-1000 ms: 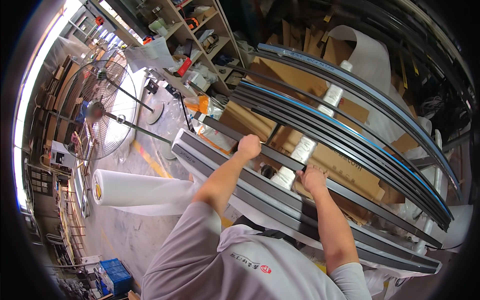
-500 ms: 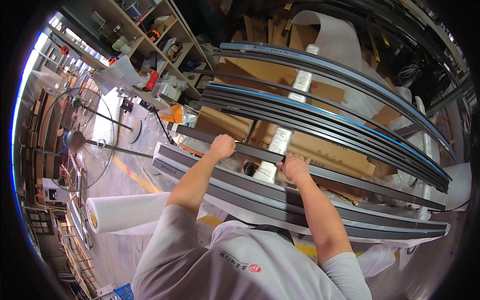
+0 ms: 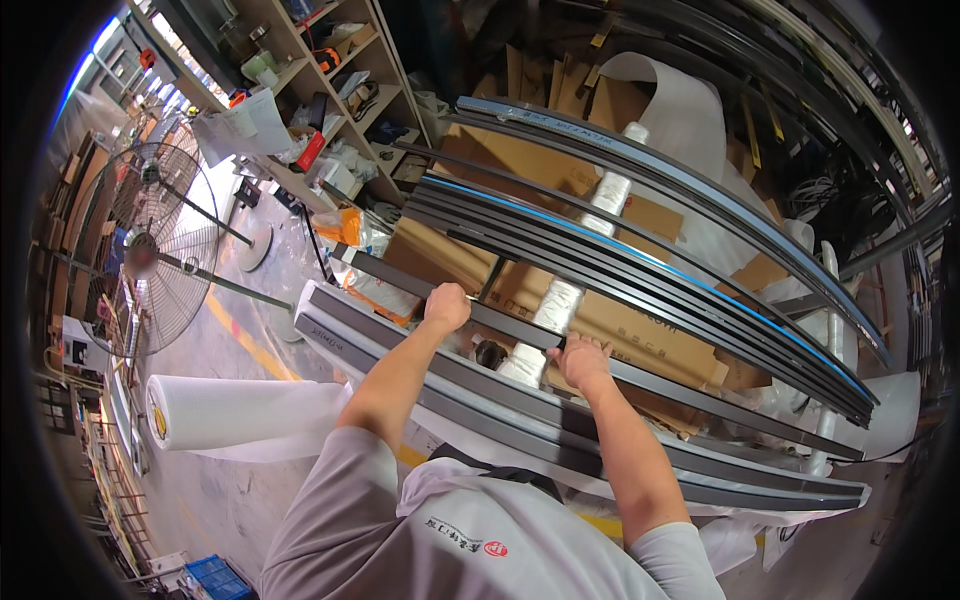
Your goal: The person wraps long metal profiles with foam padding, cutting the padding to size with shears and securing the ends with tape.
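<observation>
A long dark grey metal profile [image 3: 385, 272] lies crosswise in front of me over supports wrapped in white film [image 3: 557, 303]. My left hand [image 3: 447, 306] is closed round it left of the middle support. Just right of that support, my right hand [image 3: 583, 361] grips the same profile from above, fingers partly over its far side. Nearer to me lies a bundle of wider grey profiles [image 3: 410, 352] on white foam sheet. Beyond my hands rests a row of several thin dark profiles [image 3: 640, 285], one with a blue strip.
Cardboard boxes [image 3: 640, 338] sit below the profiles. Farther back is another bundle of long profiles [image 3: 560, 125]. On the left stand a large floor fan [image 3: 145, 255], a white foam roll [image 3: 240, 415] and a cluttered shelf [image 3: 390, 90]. A blue crate [image 3: 215, 580] stands at lower left.
The whole view has turned and shifted slightly. Both hands keep their hold on the profile, and it shows little if any movement against the supports.
</observation>
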A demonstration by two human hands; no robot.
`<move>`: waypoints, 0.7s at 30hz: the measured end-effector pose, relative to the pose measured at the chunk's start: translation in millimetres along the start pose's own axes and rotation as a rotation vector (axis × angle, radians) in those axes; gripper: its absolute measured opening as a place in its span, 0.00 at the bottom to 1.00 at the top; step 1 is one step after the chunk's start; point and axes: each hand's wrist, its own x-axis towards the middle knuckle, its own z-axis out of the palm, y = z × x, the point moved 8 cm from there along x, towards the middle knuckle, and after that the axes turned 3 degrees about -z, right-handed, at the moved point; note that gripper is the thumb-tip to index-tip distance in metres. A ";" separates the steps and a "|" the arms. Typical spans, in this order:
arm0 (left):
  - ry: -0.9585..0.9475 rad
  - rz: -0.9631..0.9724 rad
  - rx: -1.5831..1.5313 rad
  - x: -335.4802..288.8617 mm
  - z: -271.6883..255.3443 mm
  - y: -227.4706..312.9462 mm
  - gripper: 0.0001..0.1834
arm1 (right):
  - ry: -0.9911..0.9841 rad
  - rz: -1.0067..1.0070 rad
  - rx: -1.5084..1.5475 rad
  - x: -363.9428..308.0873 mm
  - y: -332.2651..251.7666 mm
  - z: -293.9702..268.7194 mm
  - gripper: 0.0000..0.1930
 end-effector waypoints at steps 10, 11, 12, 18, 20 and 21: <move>0.051 -0.216 -0.472 15.4 12.7 -29.3 0.12 | 0.042 -0.026 0.003 4.1 -1.0 3.5 0.34; 0.072 -0.260 -0.553 15.3 13.4 -31.0 0.12 | 0.033 -0.027 0.010 4.7 -2.5 2.9 0.34; 0.080 -0.301 -0.505 12.6 12.6 -24.9 0.12 | 0.020 -0.016 0.017 2.6 -0.1 3.5 0.35; 0.070 -0.354 -0.157 0.8 -23.3 19.1 0.13 | 0.036 -0.014 0.010 2.2 0.3 1.9 0.34; -0.008 -0.346 -0.091 10.1 -27.0 25.0 0.14 | 0.053 -0.026 -0.006 2.5 0.9 0.1 0.34; -0.022 -0.333 -0.044 13.3 -26.7 29.8 0.15 | 0.062 -0.031 -0.013 2.4 1.6 1.6 0.35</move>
